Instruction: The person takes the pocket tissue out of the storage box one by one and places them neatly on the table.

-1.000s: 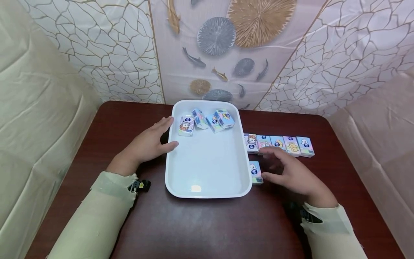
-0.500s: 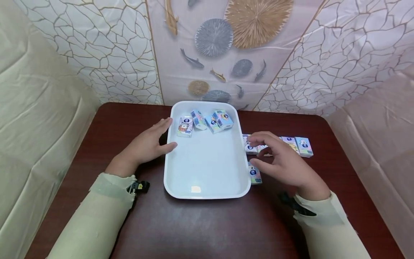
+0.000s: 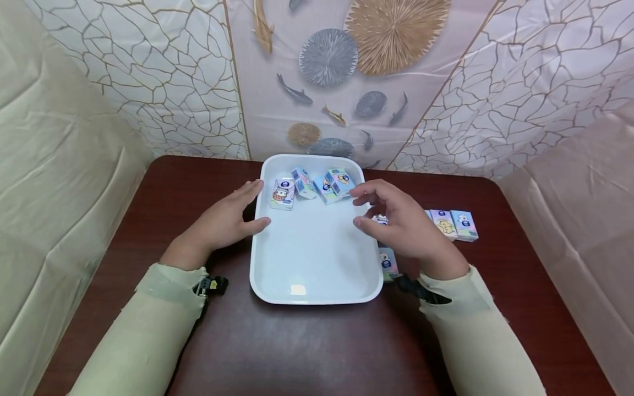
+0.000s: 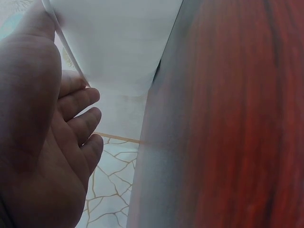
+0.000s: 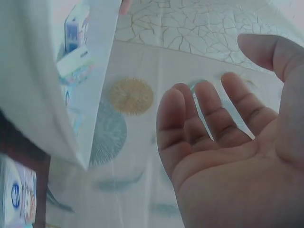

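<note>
A white rectangular tray (image 3: 312, 258) sits mid-table, with several small cartoon-printed packs (image 3: 283, 194), like pocket tissues, at its far end. My left hand (image 3: 218, 220) touches the tray's left rim, thumb over the edge and fingers fairly straight. In the left wrist view its fingers (image 4: 80, 102) lie along the tray's outer wall. My right hand (image 3: 406, 225) hovers over the right rim, fingers loosely bent and thumb apart. Nothing lies in the palm (image 5: 223, 161) in the right wrist view. Under and beyond this hand runs a row of similar packs (image 3: 443, 223), partly hidden.
A single pack (image 3: 388, 263) lies against the tray's right side, nearer me than the row. The dark reddish table (image 3: 307, 352) ends at a patterned cloth backdrop (image 3: 327, 110), with pale fabric (image 3: 64, 181) hanging at both sides.
My right hand has moved left from above the row of packs to over the tray's right rim. The left hand stays at the left rim.
</note>
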Tool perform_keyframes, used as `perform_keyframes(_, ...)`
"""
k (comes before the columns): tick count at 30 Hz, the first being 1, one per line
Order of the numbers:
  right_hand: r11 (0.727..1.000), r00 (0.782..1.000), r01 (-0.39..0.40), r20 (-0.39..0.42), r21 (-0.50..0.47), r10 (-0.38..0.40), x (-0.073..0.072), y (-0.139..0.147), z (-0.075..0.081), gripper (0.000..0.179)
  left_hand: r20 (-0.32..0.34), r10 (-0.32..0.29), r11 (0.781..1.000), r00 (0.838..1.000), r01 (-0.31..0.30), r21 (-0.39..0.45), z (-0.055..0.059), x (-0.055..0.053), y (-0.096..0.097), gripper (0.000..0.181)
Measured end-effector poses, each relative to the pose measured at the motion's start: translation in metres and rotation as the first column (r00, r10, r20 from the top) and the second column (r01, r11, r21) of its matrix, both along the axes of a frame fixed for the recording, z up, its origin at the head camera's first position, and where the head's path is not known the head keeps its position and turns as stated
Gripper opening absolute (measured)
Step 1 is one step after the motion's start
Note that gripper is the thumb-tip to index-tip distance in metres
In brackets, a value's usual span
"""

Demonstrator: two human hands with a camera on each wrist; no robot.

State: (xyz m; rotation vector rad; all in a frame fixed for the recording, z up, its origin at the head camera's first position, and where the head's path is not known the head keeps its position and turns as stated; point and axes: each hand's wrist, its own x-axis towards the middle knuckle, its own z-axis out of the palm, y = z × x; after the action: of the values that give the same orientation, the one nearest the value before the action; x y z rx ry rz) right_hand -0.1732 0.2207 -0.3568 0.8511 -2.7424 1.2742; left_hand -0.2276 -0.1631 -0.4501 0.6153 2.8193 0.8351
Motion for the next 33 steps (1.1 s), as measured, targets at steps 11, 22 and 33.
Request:
perform_keyframes(11,0.999,0.995,0.018,0.101,-0.044,-0.014,-0.023,-0.031,-0.002,0.040,0.008,0.004,1.000,1.000,-0.004,-0.002,0.000,0.001,-0.001,0.098)
perform_keyframes(22,0.997,0.976,0.075,0.208,-0.018,-0.069,-0.056,-0.053,-0.019,0.035,0.013,0.003,1.000,1.000,-0.003,0.012,0.000,0.001,-0.002,0.099)
perform_keyframes(33,0.995,0.964,0.093,0.247,0.025,-0.096,-0.083,-0.073,-0.030,0.044,0.013,0.009,1.000,1.000,-0.009,0.020,0.000,0.000,-0.001,0.098)
